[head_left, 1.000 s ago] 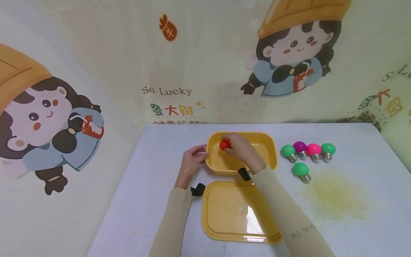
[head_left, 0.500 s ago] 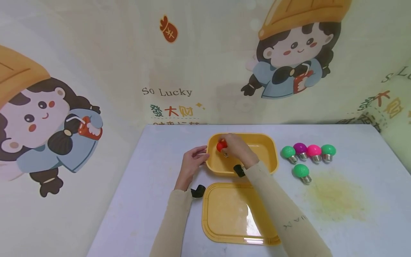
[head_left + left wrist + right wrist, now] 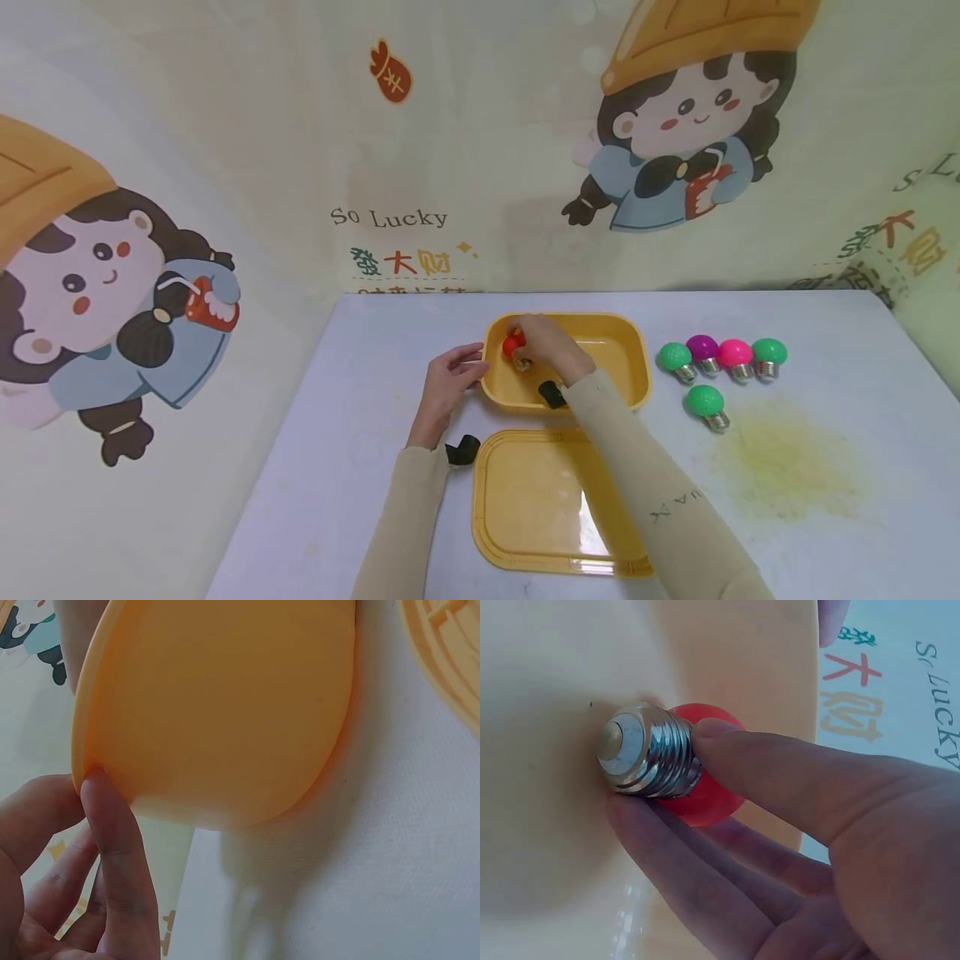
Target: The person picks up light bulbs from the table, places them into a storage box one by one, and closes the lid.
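Inside the yellow plastic box [image 3: 609,373], near its left end, my right hand [image 3: 551,346] holds a red light bulb [image 3: 512,344]. The right wrist view shows the thumb on the red globe [image 3: 718,796] and fingers beneath it, with the silver screw base [image 3: 656,754] pointing away from the palm, low over the box floor. My left hand [image 3: 444,385] is at the box's left end. Its thumb [image 3: 112,817] and forefinger pinch the rim in the left wrist view, the other fingers lying loosely behind.
A yellow lid [image 3: 540,500] lies flat in front of the box. To the right are several bulbs: a purple bulb [image 3: 702,347], a pink bulb [image 3: 735,352] and green ones, including a nearer green bulb [image 3: 706,401]. A patterned cloth [image 3: 495,150] hangs behind the white table [image 3: 322,500].
My right hand has moved the red bulb left and lower inside the box. My left hand stays at the box's left rim.
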`<act>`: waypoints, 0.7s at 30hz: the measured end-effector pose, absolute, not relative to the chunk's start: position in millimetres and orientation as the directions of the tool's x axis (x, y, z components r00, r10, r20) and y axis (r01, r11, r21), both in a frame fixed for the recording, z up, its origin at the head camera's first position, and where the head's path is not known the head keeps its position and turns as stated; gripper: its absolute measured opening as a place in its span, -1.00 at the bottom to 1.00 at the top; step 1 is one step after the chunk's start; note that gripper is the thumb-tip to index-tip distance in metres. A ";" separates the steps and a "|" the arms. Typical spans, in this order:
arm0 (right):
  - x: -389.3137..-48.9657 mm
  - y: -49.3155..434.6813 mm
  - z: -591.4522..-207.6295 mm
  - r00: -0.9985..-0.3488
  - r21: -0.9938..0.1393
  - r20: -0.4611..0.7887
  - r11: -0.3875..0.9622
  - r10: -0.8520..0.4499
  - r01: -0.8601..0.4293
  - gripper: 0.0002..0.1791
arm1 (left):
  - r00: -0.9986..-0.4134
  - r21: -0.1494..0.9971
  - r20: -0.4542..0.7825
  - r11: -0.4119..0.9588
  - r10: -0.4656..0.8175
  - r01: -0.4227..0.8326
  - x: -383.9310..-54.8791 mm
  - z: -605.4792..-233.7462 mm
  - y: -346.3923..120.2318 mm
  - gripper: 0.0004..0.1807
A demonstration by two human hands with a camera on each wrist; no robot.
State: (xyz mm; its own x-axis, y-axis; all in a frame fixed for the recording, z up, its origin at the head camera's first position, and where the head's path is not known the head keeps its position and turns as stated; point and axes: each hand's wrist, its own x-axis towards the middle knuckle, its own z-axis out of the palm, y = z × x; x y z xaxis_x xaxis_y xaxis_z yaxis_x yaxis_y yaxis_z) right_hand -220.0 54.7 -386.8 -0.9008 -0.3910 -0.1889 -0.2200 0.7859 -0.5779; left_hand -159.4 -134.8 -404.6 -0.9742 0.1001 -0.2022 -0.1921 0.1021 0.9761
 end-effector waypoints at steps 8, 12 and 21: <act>-222.1 52.6 -389.5 -0.895 -0.586 -0.178 0.775 -0.410 -0.238 -0.60 | -0.974 0.977 -0.199 0.099 0.105 -0.189 -164.7 -415.0 -136.6 -0.55; -223.5 51.8 -390.2 -0.893 -0.575 -0.179 0.781 -0.412 -0.245 -0.56 | -0.975 0.978 -0.197 0.094 0.102 -0.188 -170.9 -429.9 -138.6 -0.54; -222.9 52.7 -386.5 -0.890 -0.586 -0.210 0.781 -0.404 -0.216 -0.50 | -0.982 0.981 -0.172 0.107 0.076 -0.163 -172.6 -436.3 -137.6 -0.58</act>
State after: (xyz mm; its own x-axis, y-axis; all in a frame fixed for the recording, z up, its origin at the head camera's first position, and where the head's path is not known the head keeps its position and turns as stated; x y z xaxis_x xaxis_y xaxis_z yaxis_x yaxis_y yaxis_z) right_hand -222.9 52.7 -386.5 -0.8902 -0.4042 -0.2101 -0.2164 0.7811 -0.5858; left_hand -172.6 -137.6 -436.3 -0.9822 0.0762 -0.1718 -0.1632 0.1068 0.9808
